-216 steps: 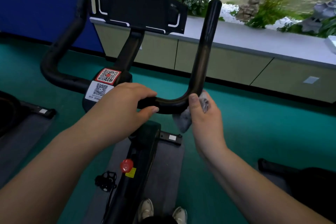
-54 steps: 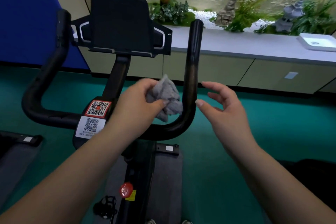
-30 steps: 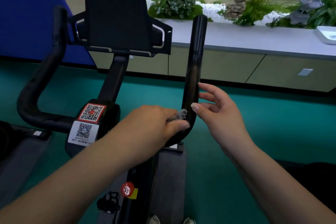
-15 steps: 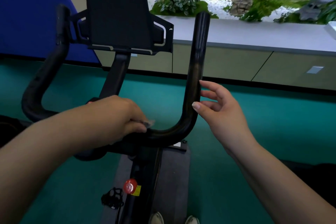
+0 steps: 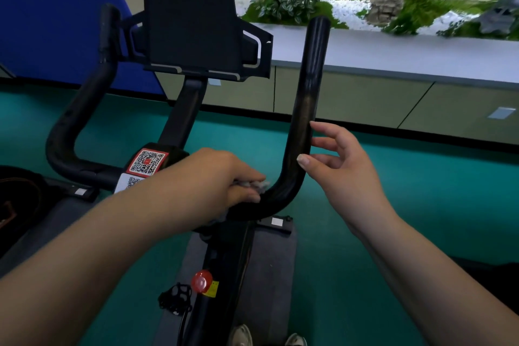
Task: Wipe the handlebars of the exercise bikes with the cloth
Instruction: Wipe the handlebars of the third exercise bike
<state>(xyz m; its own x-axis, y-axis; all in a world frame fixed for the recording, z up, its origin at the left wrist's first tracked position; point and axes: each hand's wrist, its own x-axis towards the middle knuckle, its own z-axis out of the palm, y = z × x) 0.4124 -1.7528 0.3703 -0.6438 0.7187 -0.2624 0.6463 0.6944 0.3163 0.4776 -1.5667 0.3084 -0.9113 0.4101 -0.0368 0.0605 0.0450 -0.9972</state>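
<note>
- A blue wall panel (image 5: pixel 50 8) is filling the far left, above a teal floor (image 5: pixel 351 219).
- The handlebars (image 5: pixel 304 109) of the black exercise bike (image 5: pixel 224 261) are curving up on both sides; the left horn is rising beside the dark tablet holder (image 5: pixel 191 25), which is standing on the centre post.
- Two QR stickers (image 5: pixel 147 161), one red and one white, are sitting on the stem just left of the person's forearm.
- The left hand (image 5: pixel 213 185) is curling around the low horizontal part of the bar, fingers wrapped over the cloth (image 5: pixel 259 185); only a small grey tuft of it is peeking out past the fingertips, pressed against the bar where the right bend begins.
- A red knob (image 5: pixel 201 281) with a yellow tag is sitting on the frame below, and a black pedal (image 5: pixel 175 298) is hanging just left of it.
- A grey mat (image 5: pixel 269 267) is lying under the bike, with two shoe tips (image 5: pixel 243 336) showing at the bottom edge.
- The right hand (image 5: pixel 345 166) is hovering just beside the upright right horn, fingers spread and relaxed, gripping nothing; the thumb tip is looking very close to the bar, and I cannot tell whether it is touching.
- A long counter (image 5: pixel 407 50) with plants (image 5: pixel 286 5) and rocks behind it is running across the back right.
</note>
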